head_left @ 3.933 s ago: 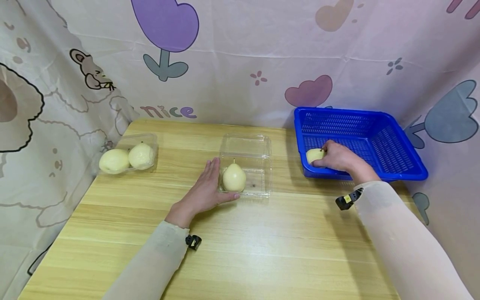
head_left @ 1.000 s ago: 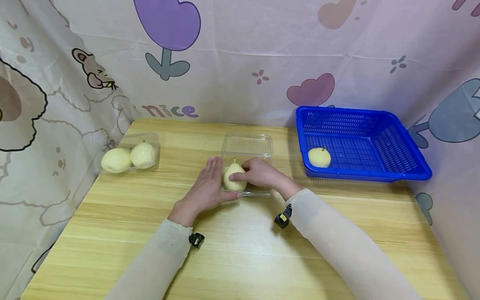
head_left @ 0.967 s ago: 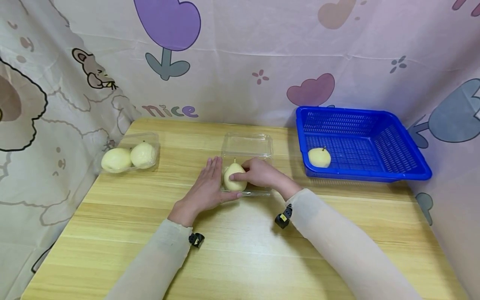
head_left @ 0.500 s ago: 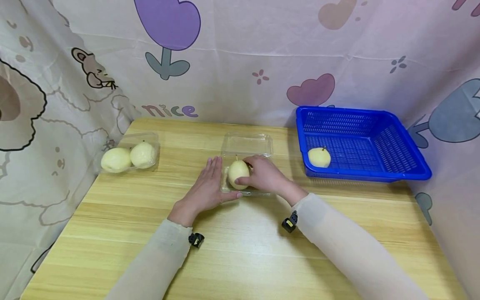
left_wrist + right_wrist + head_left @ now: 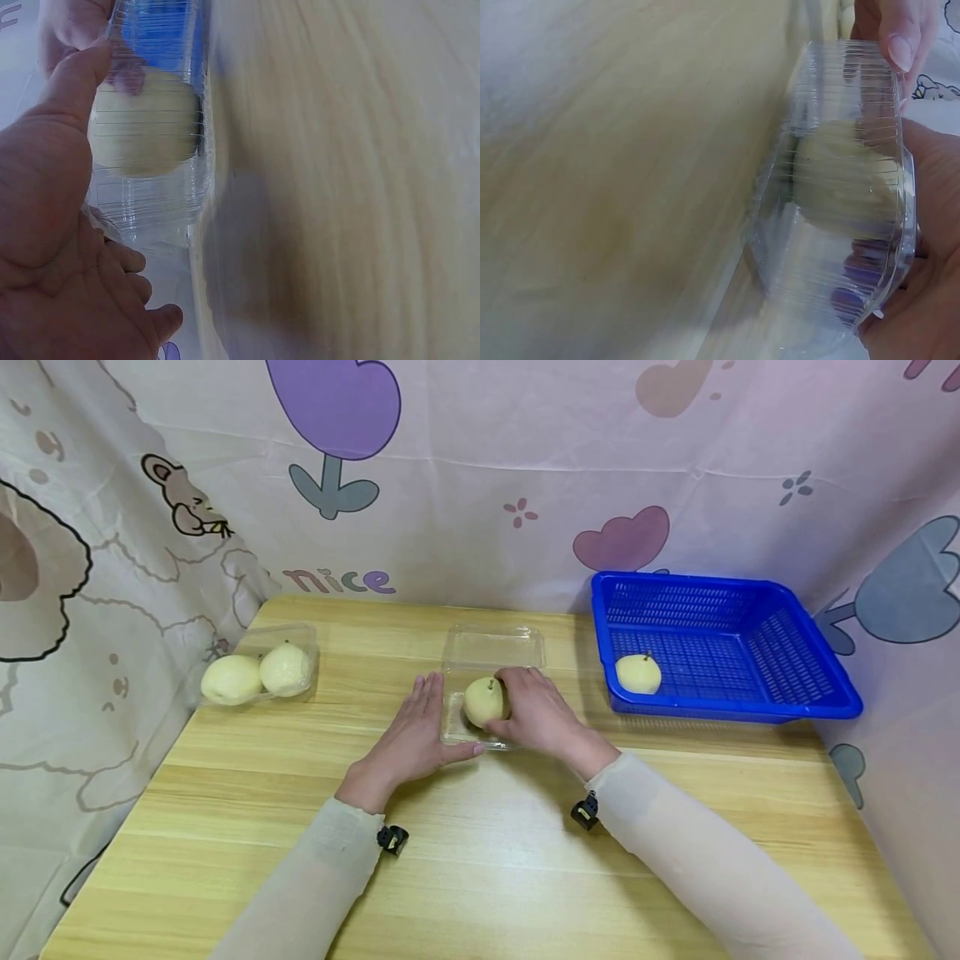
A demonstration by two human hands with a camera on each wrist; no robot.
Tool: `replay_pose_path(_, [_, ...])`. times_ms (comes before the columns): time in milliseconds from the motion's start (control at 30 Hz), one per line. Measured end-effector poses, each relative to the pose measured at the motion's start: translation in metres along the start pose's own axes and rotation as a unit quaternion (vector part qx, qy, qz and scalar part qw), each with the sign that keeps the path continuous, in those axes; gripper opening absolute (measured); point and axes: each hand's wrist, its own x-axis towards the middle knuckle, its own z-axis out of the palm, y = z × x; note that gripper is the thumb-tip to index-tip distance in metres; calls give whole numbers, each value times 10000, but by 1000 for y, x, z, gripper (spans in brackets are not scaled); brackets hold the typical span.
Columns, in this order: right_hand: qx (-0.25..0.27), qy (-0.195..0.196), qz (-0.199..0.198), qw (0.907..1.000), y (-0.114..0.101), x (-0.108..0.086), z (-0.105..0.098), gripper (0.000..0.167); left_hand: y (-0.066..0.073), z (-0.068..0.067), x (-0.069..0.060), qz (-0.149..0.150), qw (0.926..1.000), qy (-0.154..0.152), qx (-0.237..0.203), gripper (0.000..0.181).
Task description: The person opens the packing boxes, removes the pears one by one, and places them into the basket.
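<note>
whole job: you look past halfway.
surface (image 5: 480,893): open wood on your near side, between the forearms; the far edge runs close to the printed cloth (image 5: 465,547), little room there.
blue basket (image 5: 750,706): off to the right; its raised near rim is the edge for you to clear. one loose pear (image 5: 637,675) left inside.
left box (image 5: 309,637): two pears (image 5: 231,680) in, seemingly filled; you can't tell how its lid sits.
middle box (image 5: 453,725): open, its lid (image 5: 495,647) back, probably one space left to fill.
your left hand (image 5: 401,739): fingers straight at its left wall, thumb at the near rim, grasping nothing.
your right hand (image 5: 543,714): fingers curled round the held pear (image 5: 482,703), within the middle box, not yet released.
</note>
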Motion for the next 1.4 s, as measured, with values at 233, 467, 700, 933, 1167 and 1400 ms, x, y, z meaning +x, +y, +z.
replay_pose_path(233, [-336, 9, 53, 9994, -3, 4, 3, 88, 0, 1, 0, 41, 10000, 40, 3, 136])
replay_pose_path(467, [-619, 78, 77, 9980, -6, 6, 6, 83, 0, 0, 0, 18, 10000, -2, 4, 135])
replay_pose_path(700, [-757, 201, -32, 9969, -7, 7, 2, 81, 1, -1, 1, 29, 10000, 11, 20, 134])
replay_pose_path(933, [-752, 426, -26, 9963, -6, 9, -16, 78, 2, -1, 0, 10, 10000, 19, -33, 134])
replay_pose_path(1167, [-418, 792, 142, 9959, 2, 10, -48, 74, 1, 0, -1, -5, 10000, 33, -76, 136])
replay_pose_path(1400, [-384, 1200, 522, 9907, 21, 9, -90, 71, -1, 1, 0, -3, 10000, 5, -87, 137])
